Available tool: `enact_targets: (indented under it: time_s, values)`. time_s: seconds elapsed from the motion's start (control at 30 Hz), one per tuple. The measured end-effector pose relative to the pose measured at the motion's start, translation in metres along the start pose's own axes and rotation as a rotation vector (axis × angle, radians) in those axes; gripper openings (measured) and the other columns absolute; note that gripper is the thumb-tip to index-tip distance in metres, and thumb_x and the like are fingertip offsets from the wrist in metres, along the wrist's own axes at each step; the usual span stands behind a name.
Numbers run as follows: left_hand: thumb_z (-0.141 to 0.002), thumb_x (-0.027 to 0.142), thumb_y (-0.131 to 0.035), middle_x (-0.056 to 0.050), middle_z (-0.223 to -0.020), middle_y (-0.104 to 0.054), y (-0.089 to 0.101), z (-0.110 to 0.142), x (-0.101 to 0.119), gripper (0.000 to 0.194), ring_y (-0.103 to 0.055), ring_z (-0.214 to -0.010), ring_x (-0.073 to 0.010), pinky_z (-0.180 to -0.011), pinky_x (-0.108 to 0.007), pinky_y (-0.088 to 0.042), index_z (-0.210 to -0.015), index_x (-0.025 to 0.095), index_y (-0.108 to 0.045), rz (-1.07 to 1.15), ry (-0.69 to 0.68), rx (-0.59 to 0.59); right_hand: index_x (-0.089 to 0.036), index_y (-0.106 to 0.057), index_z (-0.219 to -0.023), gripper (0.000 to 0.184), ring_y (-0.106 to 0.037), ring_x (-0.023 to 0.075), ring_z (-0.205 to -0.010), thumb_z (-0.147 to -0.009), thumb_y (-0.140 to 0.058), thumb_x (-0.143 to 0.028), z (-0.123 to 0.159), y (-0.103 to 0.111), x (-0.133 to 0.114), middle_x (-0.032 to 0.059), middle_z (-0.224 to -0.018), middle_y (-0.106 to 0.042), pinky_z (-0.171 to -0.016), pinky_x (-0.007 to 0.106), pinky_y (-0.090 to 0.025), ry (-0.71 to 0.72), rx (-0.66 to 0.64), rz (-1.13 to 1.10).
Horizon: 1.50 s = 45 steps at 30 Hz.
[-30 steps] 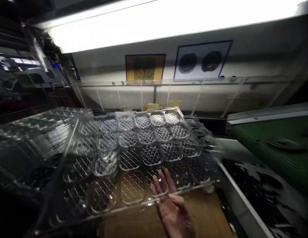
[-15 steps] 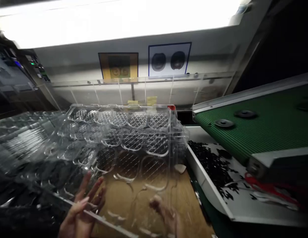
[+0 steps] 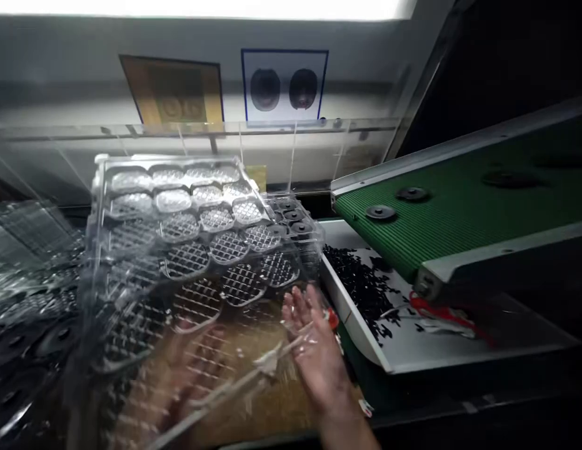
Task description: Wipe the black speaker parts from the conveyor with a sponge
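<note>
Clear plastic lattice tray (image 3: 187, 244) raised, tilted above wooden bench (image 3: 281, 390), not set down. Right hand (image 3: 315, 347) fingers wide at near edge; left hand (image 3: 190, 369) blurred behind plastic (grip unclear). Black pieces (image 3: 361, 287) just beside.

- No words, numbers or brand names can be read anywhere in view.
- The yellow-bordered poster (image 3: 171, 94) on the wall shows only a faint, dim picture.
- The blue-framed sheet (image 3: 284, 84) beside it shows two dark round images, with no legible lettering.
- The small red tag (image 3: 333, 319) on a corner of the clear plastic tray (image 3: 192, 231) is too small and blurred to read.
- The small white-and-red sticker (image 3: 365, 407) at the lower right is also unreadable.
</note>
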<state>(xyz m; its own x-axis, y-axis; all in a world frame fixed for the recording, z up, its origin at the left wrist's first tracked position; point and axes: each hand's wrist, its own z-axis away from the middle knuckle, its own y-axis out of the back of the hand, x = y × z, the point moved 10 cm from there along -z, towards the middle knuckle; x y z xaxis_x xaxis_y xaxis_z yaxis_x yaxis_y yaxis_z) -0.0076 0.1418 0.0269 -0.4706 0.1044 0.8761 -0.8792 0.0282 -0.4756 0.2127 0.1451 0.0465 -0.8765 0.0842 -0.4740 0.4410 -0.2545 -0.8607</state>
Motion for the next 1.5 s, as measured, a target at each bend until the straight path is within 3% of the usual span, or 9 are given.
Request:
enact_targets:
  time_s: [0.1,0.2,0.3,0.43,0.53,0.67,0.8,1.07,1.5]
  values:
    - [-0.053,0.045,-0.080,0.002,-0.138,-0.049,-0.061,0.013,-0.041,0.095,-0.038,-0.130,-0.0283,-0.108,-0.043,-0.031,-0.134,0.048,-0.029,0.215,0.007,-0.261,-0.035,-0.049,-0.126,0.066,-0.053,0.0198,-0.116,-0.065,-0.076,-0.031,0.018,-0.013,0.047,-0.0002,-0.125,-0.059,-0.103,0.039,-0.038,-0.048,-0.056,0.007]
    - [-0.073,0.038,-0.067,0.001,-0.138,-0.049,-0.061,0.011,-0.055,0.081,-0.042,-0.128,-0.0223,-0.110,-0.038,-0.028,-0.138,0.045,-0.019,0.360,0.103,-0.071,-0.029,-0.051,-0.126,0.065,-0.058,0.0248,-0.108,-0.066,-0.075,-0.042,0.035,-0.006,0.075,0.0064,-0.116,-0.064,-0.095,0.043,-0.044,-0.121,-0.150,0.163]
    - [-0.080,0.023,-0.060,-0.003,-0.134,-0.053,-0.054,0.008,-0.050,0.079,-0.054,-0.117,-0.0239,-0.104,-0.042,-0.037,-0.140,0.042,-0.013,0.383,0.211,-0.008,-0.026,-0.050,-0.128,0.062,-0.064,0.0233,-0.089,-0.075,-0.060,-0.058,0.035,0.024,0.043,0.0101,-0.104,-0.067,-0.078,0.039,-0.052,0.101,-0.135,0.614]
    - [-0.081,0.020,-0.057,-0.006,-0.130,-0.056,-0.048,0.006,-0.039,0.080,-0.058,-0.111,-0.0268,-0.089,-0.040,-0.050,-0.141,0.041,-0.008,0.380,0.249,-0.023,-0.029,-0.064,-0.111,0.032,-0.061,0.0147,-0.080,-0.079,-0.065,-0.035,0.033,0.038,-0.032,0.0041,-0.093,-0.066,-0.073,0.025,-0.050,0.458,-0.057,1.048]
    - [-0.082,0.021,-0.055,-0.005,-0.131,-0.056,-0.047,0.006,-0.038,0.080,-0.059,-0.111,-0.0253,-0.088,-0.036,-0.052,-0.141,0.042,-0.006,0.365,0.267,-0.028,-0.027,-0.074,-0.088,0.016,-0.059,0.0167,-0.081,-0.074,-0.070,-0.021,0.037,0.001,-0.053,0.0040,-0.085,-0.066,-0.074,0.026,-0.048,0.607,-0.264,1.309]
    - [-0.082,0.022,-0.057,-0.005,-0.131,-0.056,-0.048,0.006,-0.037,0.080,-0.060,-0.109,-0.0253,-0.086,-0.035,-0.053,-0.141,0.041,-0.007,0.318,0.293,-0.025,-0.022,-0.068,-0.104,0.028,-0.056,0.0171,-0.080,-0.079,-0.063,-0.011,0.063,-0.066,-0.038,0.0048,-0.086,-0.067,-0.069,0.031,-0.047,1.004,-0.713,1.726]
    - [-0.080,0.023,-0.059,-0.006,-0.131,-0.056,-0.047,0.006,-0.035,0.081,-0.060,-0.108,-0.0267,-0.084,-0.035,-0.055,-0.142,0.038,-0.009,0.311,0.298,-0.004,-0.014,-0.064,-0.106,0.025,-0.056,0.0173,-0.079,-0.086,-0.051,-0.006,0.073,-0.084,-0.025,0.0066,-0.085,-0.069,-0.071,0.035,-0.043,1.147,-0.929,1.818]
    - [-0.081,0.019,-0.057,-0.007,-0.129,-0.057,-0.047,0.007,-0.038,0.076,-0.059,-0.110,-0.0254,-0.083,-0.031,-0.053,-0.142,0.036,-0.014,0.274,0.313,0.020,-0.013,-0.063,-0.108,0.029,-0.062,0.0154,-0.080,-0.089,-0.042,-0.006,0.080,-0.077,-0.012,0.0046,-0.090,-0.072,-0.075,0.034,-0.045,1.270,-1.187,1.950]
    - [-0.076,0.025,-0.066,-0.006,-0.124,-0.061,-0.046,0.005,-0.039,0.072,-0.063,-0.104,-0.0266,-0.082,-0.037,-0.055,-0.137,0.033,-0.030,0.209,0.261,0.092,-0.014,-0.063,-0.103,0.023,-0.065,0.0187,-0.078,-0.083,-0.052,-0.010,0.091,-0.059,-0.017,0.0069,-0.084,-0.072,-0.081,0.037,-0.053,1.167,-1.202,1.969]
